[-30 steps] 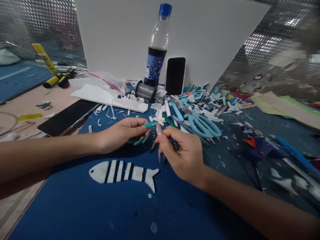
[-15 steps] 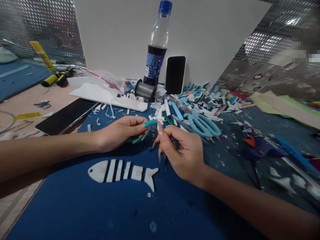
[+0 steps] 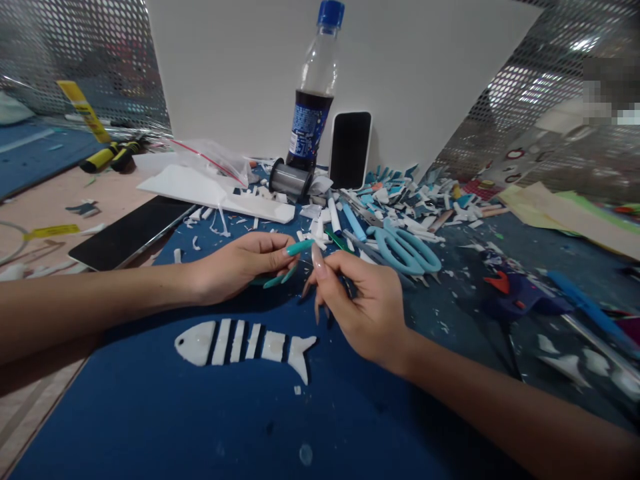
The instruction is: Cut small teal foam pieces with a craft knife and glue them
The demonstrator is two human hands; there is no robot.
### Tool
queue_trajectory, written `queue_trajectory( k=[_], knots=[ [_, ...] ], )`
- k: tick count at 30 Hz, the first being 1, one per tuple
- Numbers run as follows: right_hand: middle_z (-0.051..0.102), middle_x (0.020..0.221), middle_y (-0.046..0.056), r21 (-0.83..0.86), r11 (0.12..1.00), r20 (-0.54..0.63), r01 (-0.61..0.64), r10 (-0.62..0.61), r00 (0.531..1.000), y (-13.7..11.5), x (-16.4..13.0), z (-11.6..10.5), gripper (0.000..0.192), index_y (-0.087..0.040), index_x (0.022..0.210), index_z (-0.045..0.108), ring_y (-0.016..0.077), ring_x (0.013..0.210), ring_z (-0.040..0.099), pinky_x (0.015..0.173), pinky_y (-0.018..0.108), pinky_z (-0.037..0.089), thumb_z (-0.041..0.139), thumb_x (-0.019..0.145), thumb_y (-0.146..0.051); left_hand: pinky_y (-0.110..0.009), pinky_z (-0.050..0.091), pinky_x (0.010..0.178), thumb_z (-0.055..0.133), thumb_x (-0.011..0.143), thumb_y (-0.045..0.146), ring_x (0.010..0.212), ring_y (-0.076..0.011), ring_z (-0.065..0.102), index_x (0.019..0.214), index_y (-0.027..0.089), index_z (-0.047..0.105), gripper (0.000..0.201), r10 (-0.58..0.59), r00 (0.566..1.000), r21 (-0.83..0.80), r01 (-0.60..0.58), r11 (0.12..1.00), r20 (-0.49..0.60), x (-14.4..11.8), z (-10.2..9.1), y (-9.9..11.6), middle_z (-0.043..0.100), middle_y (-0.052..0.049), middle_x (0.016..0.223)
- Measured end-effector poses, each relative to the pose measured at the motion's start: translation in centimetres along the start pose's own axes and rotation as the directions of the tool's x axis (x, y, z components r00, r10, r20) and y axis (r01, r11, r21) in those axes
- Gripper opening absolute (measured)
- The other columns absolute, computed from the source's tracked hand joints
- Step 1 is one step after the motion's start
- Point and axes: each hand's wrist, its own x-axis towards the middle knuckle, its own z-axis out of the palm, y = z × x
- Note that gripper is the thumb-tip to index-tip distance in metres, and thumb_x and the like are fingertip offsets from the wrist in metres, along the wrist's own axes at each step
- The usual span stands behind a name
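Note:
Above the blue mat (image 3: pixel 240 427), my left hand (image 3: pixel 250 260) is closed in a pinch, its long teal nails pointing right. My right hand (image 3: pixel 357 303) pinches too, thumb against forefinger, its nail tips almost meeting the left ones. Whatever lies between the fingertips is too fine to make out. Just below the hands lies a flat white fish (image 3: pixel 197 343) cut crosswise into several separate pieces, with a small dark eye hole in the head. A tiny white scrap (image 3: pixel 297 390) rests under its tail.
Behind my hands stand a cola bottle (image 3: pixel 310 127), a spool (image 3: pixel 290 180) and a propped phone (image 3: pixel 351 150). Blue scissors (image 3: pixel 405 250) lie among white and blue scraps (image 3: pixel 400 200). A glue gun (image 3: pixel 525 297) is at right, a dark flat device (image 3: pixel 130 233) at left.
My right hand has shifted very slightly left, its thumb nail closer to the left fingertips. The left hand keeps its pinch, and the fish pieces lie as before.

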Motion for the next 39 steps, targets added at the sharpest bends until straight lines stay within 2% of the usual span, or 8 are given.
queue_trajectory(
  k=[21, 33, 37, 39],
  knots=[
    [0.055, 0.049, -0.002, 0.003, 1.0, 0.017, 0.016, -0.016, 1.0, 0.04, 0.05, -0.06, 0.033, -0.019, 0.058, 0.051, 0.0078, 0.045, 0.052, 0.048, 0.022, 0.042, 0.044, 0.09, -0.017, -0.023, 0.028, 0.05, 0.042, 0.089, 0.024, 0.052, -0.0086, 0.033, 0.065, 0.015, 0.046, 0.026, -0.008, 1.0, 0.002, 0.008, 1.0, -0.015, 0.07, 0.12, 0.14, 0.04, 0.003, 0.059],
    [0.053, 0.047, -0.003, 0.002, 1.0, 0.057, 0.026, -0.026, 0.998, 0.36, 0.15, 0.06, 0.032, -0.016, 0.06, 0.053, 0.0063, 0.042, 0.05, 0.046, 0.019, 0.04, 0.043, 0.09, -0.017, -0.02, 0.027, 0.05, 0.044, 0.089, 0.022, 0.053, -0.0062, 0.035, 0.07, 0.013, 0.048, 0.021, -0.019, 1.0, -0.063, 0.018, 0.998, -0.011, -0.07, 0.19, -0.01, 0.041, 0.004, 0.061],
    [0.054, 0.046, -0.001, 0.011, 1.0, 0.102, -0.013, 0.012, 0.995, 0.65, 0.2, 0.16, 0.032, -0.015, 0.06, 0.052, 0.0068, 0.041, 0.05, 0.046, 0.019, 0.039, 0.043, 0.091, -0.017, -0.019, 0.026, 0.05, 0.045, 0.088, 0.02, 0.053, -0.0057, 0.034, 0.077, 0.013, 0.05, 0.014, -0.033, 0.998, -0.041, 0.031, 0.999, -0.051, -0.14, 0.25, -0.1, 0.041, 0.004, 0.061],
    [0.054, 0.046, -0.001, 0.039, 0.998, 0.121, -0.046, 0.041, 0.992, 0.75, 0.26, 0.21, 0.032, -0.015, 0.062, 0.052, 0.0069, 0.041, 0.052, 0.046, 0.019, 0.04, 0.042, 0.092, -0.019, -0.019, 0.027, 0.05, 0.045, 0.089, 0.023, 0.053, -0.0057, 0.033, 0.075, 0.014, 0.048, 0.016, -0.012, 0.998, 0.022, 0.013, 1.0, -0.069, -0.21, 0.25, -0.16, 0.041, 0.005, 0.061]
  ],
)
